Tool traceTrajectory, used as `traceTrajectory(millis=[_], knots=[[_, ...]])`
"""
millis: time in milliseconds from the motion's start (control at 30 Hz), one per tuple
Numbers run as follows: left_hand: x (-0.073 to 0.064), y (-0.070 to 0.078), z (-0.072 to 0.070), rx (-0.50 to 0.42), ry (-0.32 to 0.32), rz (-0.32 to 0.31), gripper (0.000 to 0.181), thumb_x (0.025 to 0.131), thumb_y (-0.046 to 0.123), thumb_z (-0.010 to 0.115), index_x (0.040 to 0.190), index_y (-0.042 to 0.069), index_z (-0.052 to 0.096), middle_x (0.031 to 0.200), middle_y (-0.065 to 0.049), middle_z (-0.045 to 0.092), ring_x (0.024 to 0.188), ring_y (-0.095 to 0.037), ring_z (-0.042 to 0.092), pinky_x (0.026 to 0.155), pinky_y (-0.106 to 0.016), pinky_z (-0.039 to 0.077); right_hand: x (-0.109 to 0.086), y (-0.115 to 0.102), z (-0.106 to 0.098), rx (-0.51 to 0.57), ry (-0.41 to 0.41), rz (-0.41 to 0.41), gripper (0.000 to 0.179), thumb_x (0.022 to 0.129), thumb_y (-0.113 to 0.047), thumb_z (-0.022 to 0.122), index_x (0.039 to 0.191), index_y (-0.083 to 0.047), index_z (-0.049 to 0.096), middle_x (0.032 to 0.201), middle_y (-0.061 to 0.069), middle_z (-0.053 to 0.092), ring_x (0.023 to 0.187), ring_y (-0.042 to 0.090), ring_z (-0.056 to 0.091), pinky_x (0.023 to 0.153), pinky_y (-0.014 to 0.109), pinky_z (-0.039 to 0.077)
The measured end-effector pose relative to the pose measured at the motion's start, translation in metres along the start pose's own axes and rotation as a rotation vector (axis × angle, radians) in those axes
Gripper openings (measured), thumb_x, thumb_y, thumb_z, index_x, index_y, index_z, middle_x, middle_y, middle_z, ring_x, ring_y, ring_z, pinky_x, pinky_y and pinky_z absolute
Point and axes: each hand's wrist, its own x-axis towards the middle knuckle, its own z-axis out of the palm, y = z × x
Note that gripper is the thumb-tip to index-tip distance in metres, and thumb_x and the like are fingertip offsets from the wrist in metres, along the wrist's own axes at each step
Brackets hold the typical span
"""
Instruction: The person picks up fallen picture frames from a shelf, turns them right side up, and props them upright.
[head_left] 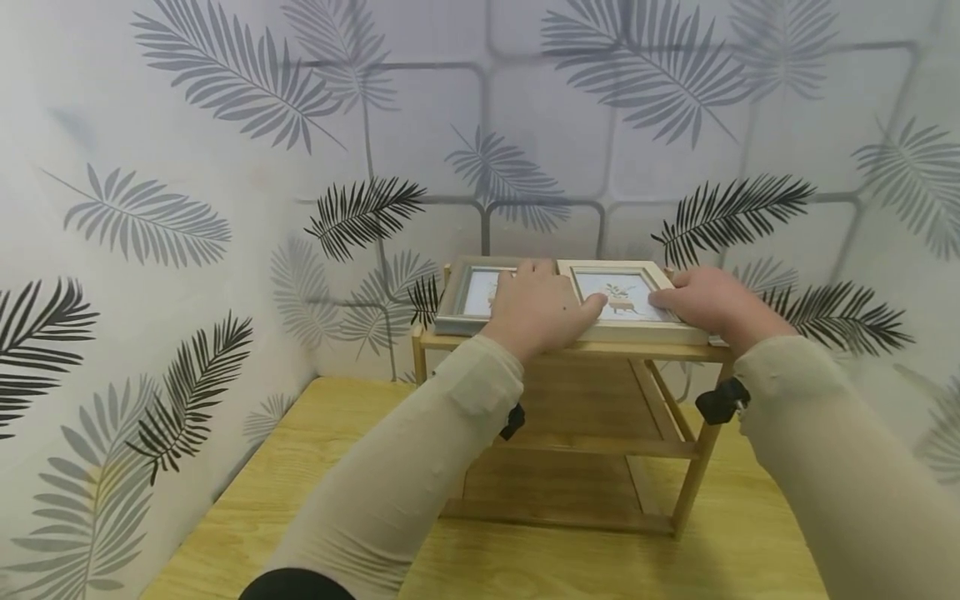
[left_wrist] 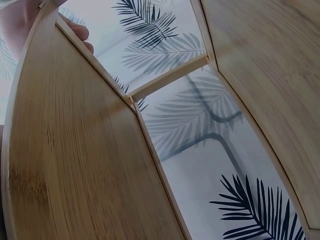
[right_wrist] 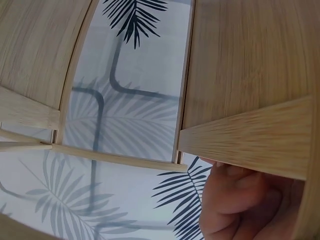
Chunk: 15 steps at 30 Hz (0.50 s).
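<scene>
Two picture frames lie side by side across the top of a small wooden shelf (head_left: 592, 450). The left one is a grey frame (head_left: 453, 310), the right one a cream frame (head_left: 645, 333) around a picture of a plant. My left hand (head_left: 536, 308) rests over the meeting edges of both frames, fingers stretched forward and thumb out over the cream one. The right hand (head_left: 708, 300) grips the cream frame's right end, thumb on top. In the right wrist view its curled fingers (right_wrist: 235, 200) show beside the end rail (right_wrist: 250, 135), past the top board's underside.
The shelf stands on a yellow wood-grain table (head_left: 300, 450) with lower boards beneath its top. Behind and to the left rises a wall (head_left: 420, 125) patterned with grey and black leaves. Small black devices are strapped below both wrists.
</scene>
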Motion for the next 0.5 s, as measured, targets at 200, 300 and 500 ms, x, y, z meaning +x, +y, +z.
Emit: traceTrajectory(millis=[200,300,500], knots=[[-0.0014,0.0004,0.002,-0.009,-0.025,-0.013,0.078,0.099,0.071,0.022,0.135,0.019,0.067,0.153,-0.008,0.043,0.141,-0.029,0.033,0.113,-0.051,0.028,-0.0025,0.0043,0.0039,0.084,0.018,0.0,0.059,0.102,-0.044,0.051,0.138,0.003,0.056,0.122,0.025,0.061,0.093,0.033,0.06,0.075,0.045,0.05],[-0.0016,0.0002,0.0015,-0.009,-0.019,-0.012,0.079,0.099,0.071,0.022,0.134,0.017,0.068,0.151,-0.009,0.045,0.139,-0.029,0.035,0.112,-0.051,0.029,-0.0032,0.005,0.0035,0.116,0.03,0.011,0.064,0.102,-0.047,0.05,0.145,0.0,0.051,0.126,0.026,0.059,0.095,0.034,0.061,0.075,0.046,0.051],[-0.0007,0.0013,0.0001,-0.009,-0.003,-0.007,0.081,0.098,0.072,0.023,0.135,0.015,0.066,0.149,-0.009,0.046,0.137,-0.029,0.037,0.109,-0.05,0.032,-0.0053,0.0048,0.0017,0.117,0.06,0.011,0.066,0.102,-0.048,0.049,0.148,-0.001,0.047,0.129,0.027,0.057,0.096,0.035,0.059,0.075,0.047,0.05]])
